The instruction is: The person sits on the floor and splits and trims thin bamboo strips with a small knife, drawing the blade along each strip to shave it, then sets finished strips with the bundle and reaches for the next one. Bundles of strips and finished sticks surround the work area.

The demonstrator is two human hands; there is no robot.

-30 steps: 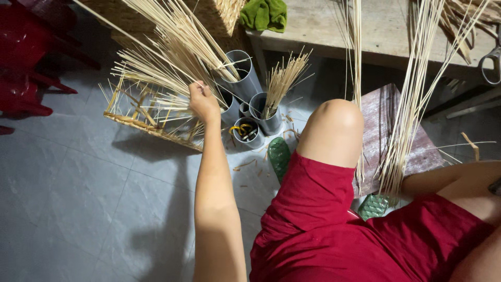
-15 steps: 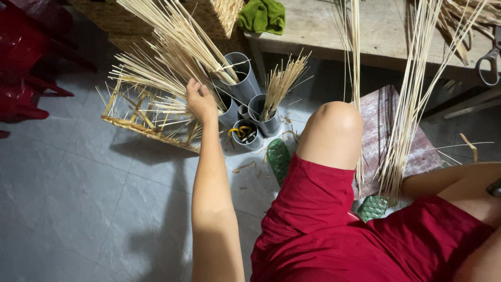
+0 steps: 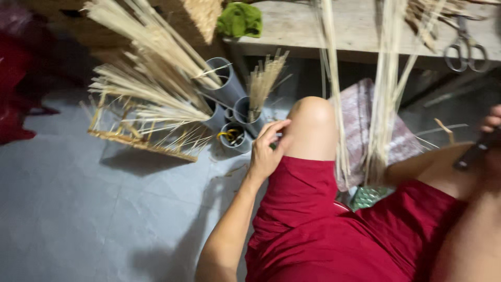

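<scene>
My left hand [image 3: 265, 152] rests beside my bare left knee [image 3: 312, 125], fingers bunched together at the tips; I see nothing between them. Just beyond it stand grey plastic tubes [image 3: 227, 86] stuffed with pale bamboo strips [image 3: 151, 57]; a shorter tube [image 3: 245, 112] holds a small tuft of strips. At the right edge my right hand [image 3: 489, 130] grips a dark tool handle [image 3: 472, 152], most of it blurred. Long thin strips [image 3: 386, 99] hang down from the bench across my lap.
A half-woven bamboo frame [image 3: 141, 140] lies on the grey tiled floor, left of the tubes. Scissors [image 3: 464, 49] and a green cloth [image 3: 240, 19] sit on the wooden bench [image 3: 355, 28]. A red plastic chair [image 3: 15, 99] stands far left. A patterned cloth [image 3: 360, 117] lies under the knee.
My left hand has left the bundle of strips in the tubes and drawn back to my knee. The view has shifted right, bringing my right hand and the dark handle into sight.
</scene>
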